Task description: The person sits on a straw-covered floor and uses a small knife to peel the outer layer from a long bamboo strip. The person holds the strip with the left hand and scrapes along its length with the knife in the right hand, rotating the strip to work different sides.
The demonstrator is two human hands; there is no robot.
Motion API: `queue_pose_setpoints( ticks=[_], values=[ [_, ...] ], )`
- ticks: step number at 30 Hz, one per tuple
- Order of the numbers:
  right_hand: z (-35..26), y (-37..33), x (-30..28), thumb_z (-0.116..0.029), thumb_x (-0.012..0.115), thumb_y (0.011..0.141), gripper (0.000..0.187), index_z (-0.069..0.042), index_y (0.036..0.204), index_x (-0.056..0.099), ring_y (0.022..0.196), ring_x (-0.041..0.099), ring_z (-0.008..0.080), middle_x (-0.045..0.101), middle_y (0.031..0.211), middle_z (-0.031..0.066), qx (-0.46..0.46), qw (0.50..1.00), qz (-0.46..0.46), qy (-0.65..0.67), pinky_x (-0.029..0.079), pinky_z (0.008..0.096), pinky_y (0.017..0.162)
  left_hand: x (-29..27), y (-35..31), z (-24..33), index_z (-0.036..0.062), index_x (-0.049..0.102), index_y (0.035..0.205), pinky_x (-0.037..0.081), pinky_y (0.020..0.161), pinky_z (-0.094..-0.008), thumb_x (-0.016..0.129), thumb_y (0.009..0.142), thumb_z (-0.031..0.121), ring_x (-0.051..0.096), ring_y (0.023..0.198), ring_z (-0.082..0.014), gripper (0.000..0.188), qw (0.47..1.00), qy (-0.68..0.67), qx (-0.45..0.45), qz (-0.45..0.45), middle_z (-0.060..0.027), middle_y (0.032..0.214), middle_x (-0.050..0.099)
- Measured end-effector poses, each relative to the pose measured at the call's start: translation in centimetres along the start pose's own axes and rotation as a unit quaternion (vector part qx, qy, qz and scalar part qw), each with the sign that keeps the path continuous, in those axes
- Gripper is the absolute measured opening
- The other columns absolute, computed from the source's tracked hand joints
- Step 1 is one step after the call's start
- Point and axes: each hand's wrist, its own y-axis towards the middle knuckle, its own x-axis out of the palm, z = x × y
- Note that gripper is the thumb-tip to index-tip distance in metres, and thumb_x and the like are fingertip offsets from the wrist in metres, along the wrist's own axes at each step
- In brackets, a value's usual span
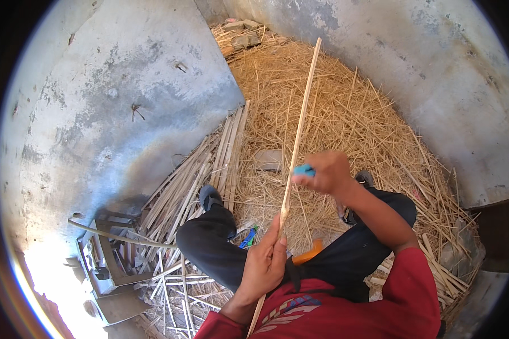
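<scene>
A long, pale bamboo strip [303, 116] slants up and away from my lap, its far end over the straw. My left hand [265, 264] is closed round its lower part, and the near end runs down past my wrist along my shirt. Higher up, my right hand [328, 172] is closed on a small blue thing [304, 170], which lies against the strip's right edge. Most of the blue thing is hidden in my fingers, so its kind cannot be made out. Between my thighs shows an orange object [309, 252], partly covered.
Straw-like shavings [345, 107] cover the ground ahead and right. Many split strips [181, 181] lie piled at the left, beside a boxy frame [116, 260]. A flat brick [269, 160] and a blue-green scrap [249, 237] lie near my feet. Worn grey walls [136, 85] rise around.
</scene>
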Motion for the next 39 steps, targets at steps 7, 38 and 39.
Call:
queue_pose_setpoints(
  ticks=[7,38,39],
  values=[
    [-1.9,-1.7,-0.4,-0.076,0.041,0.084,0.071,-0.013,0.055,0.056,0.037,0.050,0.0223,0.044,0.042,0.0050,-0.041,0.998,-0.049,0.002,0.037,0.0355,0.037,0.1,-0.8,-0.5,-0.0034,0.030,0.145,0.030,0.050,-0.0177,0.044,0.100,0.011,0.037,0.058,-0.0008,0.049,1.000,-0.027,-0.006,0.004,0.0064,0.069,0.041],
    [19.3,7.7,-11.6,-0.072,0.021,0.092,0.081,-0.007,0.057,0.053,0.047,0.041,0.0188,0.042,0.051,0.0016,0.330,0.939,0.070,-0.067,0.039,0.0377,0.049,1.9,-2.5,-1.1,0.0010,0.032,0.145,0.032,0.049,-0.0180,0.045,0.100,0.010,0.040,0.051,-0.0030,0.049,0.977,-0.169,-0.057,-0.119,0.0043,0.064,0.044],
    [17.1,6.6,-10.7,-0.071,0.023,0.093,0.080,-0.006,0.057,0.053,0.047,0.042,0.0193,0.044,0.051,0.0029,0.314,0.947,0.060,-0.032,0.039,0.0381,0.050,1.8,-2.2,-0.9,0.0013,0.030,0.146,0.030,0.048,-0.0171,0.045,0.100,0.010,0.038,0.051,-0.0020,0.049,0.971,-0.200,-0.065,-0.111,0.0056,0.064,0.042]
  ],
)
